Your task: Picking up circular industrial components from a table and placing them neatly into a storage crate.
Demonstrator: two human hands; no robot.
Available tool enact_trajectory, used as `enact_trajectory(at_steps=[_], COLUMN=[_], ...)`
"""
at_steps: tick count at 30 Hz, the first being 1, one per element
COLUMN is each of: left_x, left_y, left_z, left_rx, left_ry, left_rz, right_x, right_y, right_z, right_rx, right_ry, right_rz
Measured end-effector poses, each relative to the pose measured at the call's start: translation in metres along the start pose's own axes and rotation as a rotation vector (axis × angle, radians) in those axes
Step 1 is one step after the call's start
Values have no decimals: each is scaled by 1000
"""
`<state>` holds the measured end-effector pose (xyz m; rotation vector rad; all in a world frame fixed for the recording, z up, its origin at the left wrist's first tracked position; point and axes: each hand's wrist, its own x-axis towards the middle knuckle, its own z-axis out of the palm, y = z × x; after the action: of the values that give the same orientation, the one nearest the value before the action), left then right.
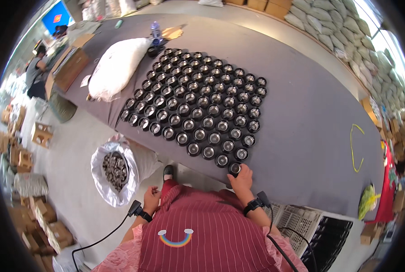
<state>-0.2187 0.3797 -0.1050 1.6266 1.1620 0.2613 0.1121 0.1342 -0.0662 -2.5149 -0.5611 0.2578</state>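
At the table's near edge, my right hand has its fingers wrapped round a small round black cup with a shiny metal inside. This cup is at the nearest corner of a large block of similar black cups, set in slanting rows on the grey table. My left hand is off the table, beside my apron, with its fingers curled in. Whether anything lies inside those fingers is hidden. Left of the table, nearest to my left hand, stands a white sack with many small metal pieces in it.
A full white bag, a bottle and a cardboard box are on the far left of the grey table. Yellow strap lies right. Plastic crates stand below the near edge. Another person is far left.
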Motion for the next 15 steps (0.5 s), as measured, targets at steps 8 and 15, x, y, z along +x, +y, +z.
enact_trajectory(at_steps=[8, 15], left_x=[175, 292], left_y=[16, 46], left_z=[-114, -195], left_rx=[-37, 78], left_ry=[-10, 10], left_rz=[119, 378], right_x=[-2, 2], right_y=[-25, -46], right_z=[29, 33], right_rx=[-136, -18], right_ry=[194, 229], right_rz=[141, 425])
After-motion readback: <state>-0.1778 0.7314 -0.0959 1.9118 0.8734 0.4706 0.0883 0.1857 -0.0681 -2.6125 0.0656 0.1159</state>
